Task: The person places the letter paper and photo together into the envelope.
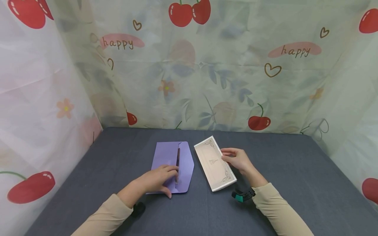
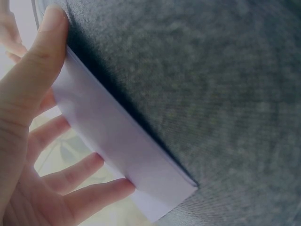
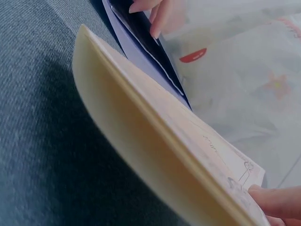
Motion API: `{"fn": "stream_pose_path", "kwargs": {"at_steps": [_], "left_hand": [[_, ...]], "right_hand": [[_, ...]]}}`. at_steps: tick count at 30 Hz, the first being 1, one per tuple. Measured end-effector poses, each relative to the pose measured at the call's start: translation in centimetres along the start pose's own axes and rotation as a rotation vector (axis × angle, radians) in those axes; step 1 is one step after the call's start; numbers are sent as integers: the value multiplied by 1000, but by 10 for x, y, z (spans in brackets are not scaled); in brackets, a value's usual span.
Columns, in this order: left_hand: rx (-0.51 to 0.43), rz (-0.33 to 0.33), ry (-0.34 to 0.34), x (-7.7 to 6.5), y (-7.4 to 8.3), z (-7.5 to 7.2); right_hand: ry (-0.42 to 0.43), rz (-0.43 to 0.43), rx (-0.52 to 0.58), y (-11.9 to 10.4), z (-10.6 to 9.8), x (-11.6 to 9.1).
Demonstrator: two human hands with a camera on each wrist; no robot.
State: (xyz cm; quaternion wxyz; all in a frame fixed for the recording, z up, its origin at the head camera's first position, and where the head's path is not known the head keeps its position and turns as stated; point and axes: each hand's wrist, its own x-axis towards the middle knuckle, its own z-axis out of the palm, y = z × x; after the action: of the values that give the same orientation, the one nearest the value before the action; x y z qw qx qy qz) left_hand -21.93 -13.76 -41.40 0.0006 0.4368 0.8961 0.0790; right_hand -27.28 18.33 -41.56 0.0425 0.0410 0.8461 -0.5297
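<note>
Left hand lay on envelope, fingers apart — likely steadying it; right hand pinched card edge — likely keeping front uncovered.

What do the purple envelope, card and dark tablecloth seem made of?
Envelope: likely stiff paper, smooth and matte, with crisp folded edges. Card: probably cardstock, matte and printed, its layers bowing apart in the right wrist view. Tablecloth: apparently woven fabric, dull, with fine ribbed texture; fibre unclear.

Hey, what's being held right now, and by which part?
The right hand pinches the cream card about midway along its long right edge. The left hand rests on the purple envelope, fingers spread, not gripping it.
</note>
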Motion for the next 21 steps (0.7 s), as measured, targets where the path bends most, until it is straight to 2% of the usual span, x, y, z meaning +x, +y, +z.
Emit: {"fn": "stream_pose_path", "kwargs": {"at_steps": [7,21], "left_hand": [[-6,-12,-14,0,0,0],[-11,-18,-19,0,0,-1]], "right_hand": [[-33,-22,18,-1,6,-1],[-52,-11,32,-6,21,0]]}}
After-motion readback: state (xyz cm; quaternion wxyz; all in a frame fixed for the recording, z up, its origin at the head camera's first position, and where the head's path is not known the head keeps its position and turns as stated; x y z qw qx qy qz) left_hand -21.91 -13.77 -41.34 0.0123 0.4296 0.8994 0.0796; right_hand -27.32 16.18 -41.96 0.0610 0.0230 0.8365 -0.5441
